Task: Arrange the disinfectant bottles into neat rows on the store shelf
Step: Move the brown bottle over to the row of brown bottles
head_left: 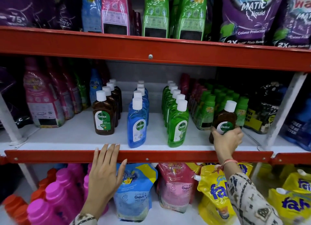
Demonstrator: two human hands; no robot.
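Right hand (226, 138) grip closed around stray brown bottle (224, 119) (for moving to the brown row (107, 105)); left hand (105, 171) open, steadying on shelf edge (50, 155)

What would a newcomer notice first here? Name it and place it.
Three neat files of Dettol bottles on the middle shelf: brown row left, blue row centre, green row right. Further right, the right hand grips a stray brown bottle, while the left hand rests on the red shelf edge.
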